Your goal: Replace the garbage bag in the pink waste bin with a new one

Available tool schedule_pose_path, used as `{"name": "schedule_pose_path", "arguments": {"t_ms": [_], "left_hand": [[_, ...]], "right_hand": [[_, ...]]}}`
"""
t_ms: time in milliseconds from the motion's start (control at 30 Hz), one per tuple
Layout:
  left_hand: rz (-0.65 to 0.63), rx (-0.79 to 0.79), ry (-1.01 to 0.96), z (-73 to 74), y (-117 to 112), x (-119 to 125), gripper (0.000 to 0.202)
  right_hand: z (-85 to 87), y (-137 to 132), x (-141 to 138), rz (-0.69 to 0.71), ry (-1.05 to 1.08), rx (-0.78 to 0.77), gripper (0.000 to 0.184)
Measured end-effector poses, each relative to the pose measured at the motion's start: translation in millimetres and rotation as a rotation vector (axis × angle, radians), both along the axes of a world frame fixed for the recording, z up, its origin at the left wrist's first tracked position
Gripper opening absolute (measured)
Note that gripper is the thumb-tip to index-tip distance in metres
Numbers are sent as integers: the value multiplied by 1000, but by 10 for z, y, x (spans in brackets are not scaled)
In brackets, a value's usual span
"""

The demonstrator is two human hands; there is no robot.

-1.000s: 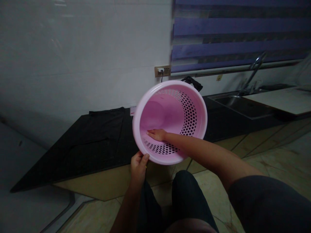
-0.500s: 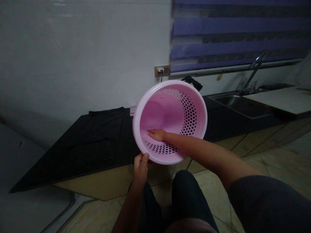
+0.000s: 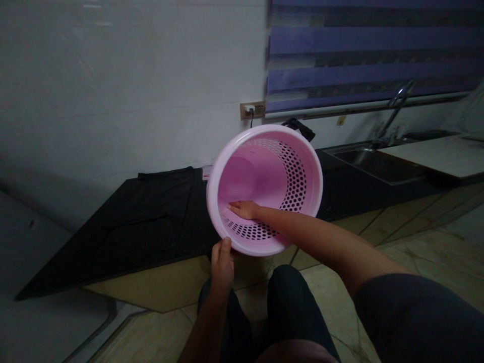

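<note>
- Two hands are on a pink perforated plastic basket (image 3: pixel 251 174), which is held up off the bench, tilted, with its open mouth turned toward the person's face.
- From where I stand, the left hand (image 3: pixel 222 264) is curled around the lower rim from outside, thumb up against the plastic, grasping the basket there.
- The right hand (image 3: pixel 244 209) is inside, open and flat, palm on the inner wall with fingers stretched out just above a band of small holes; it is not clenched on anything.
- Basket position: in front of the bench's near edge and above the person's knees in dark trousers (image 3: pixel 291 302), its rim overlapping that edge in this view.
- Behind it, a black stone bench (image 3: pixel 196 227) runs along a white wall (image 3: pixel 113 85), and a dark cloth (image 3: pixel 162 201) lies toward its left end, against the wall.
- A small black strap (image 3: pixel 298 128) shows just behind the basket's top rim, below a wall socket with a plug in it (image 3: pixel 253 109).
- Toward the bench's right end sit a steel sink (image 3: pixel 378 166) and a tall faucet (image 3: pixel 397 108), partly covered by a white board (image 3: pixel 434 156).
- A purple striped blind (image 3: pixel 359 55) hangs above them.
</note>
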State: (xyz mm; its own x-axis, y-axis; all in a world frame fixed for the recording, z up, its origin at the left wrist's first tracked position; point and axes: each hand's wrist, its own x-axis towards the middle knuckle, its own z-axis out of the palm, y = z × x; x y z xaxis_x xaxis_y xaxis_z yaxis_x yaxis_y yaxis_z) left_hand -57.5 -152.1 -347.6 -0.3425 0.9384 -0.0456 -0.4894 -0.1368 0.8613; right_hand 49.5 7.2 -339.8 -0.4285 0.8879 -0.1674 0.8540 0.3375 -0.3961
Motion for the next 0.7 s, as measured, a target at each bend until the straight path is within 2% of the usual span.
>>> {"name": "schedule_pose_path", "arguments": {"t_ms": [233, 700], "left_hand": [[6, 41, -73, 69, -4, 85, 42], [-7, 78, -119, 27, 7, 111, 49]], "right_hand": [[-2, 0, -3, -5, -6, 0, 66], [20, -27, 4, -12, -16, 8, 61]]}}
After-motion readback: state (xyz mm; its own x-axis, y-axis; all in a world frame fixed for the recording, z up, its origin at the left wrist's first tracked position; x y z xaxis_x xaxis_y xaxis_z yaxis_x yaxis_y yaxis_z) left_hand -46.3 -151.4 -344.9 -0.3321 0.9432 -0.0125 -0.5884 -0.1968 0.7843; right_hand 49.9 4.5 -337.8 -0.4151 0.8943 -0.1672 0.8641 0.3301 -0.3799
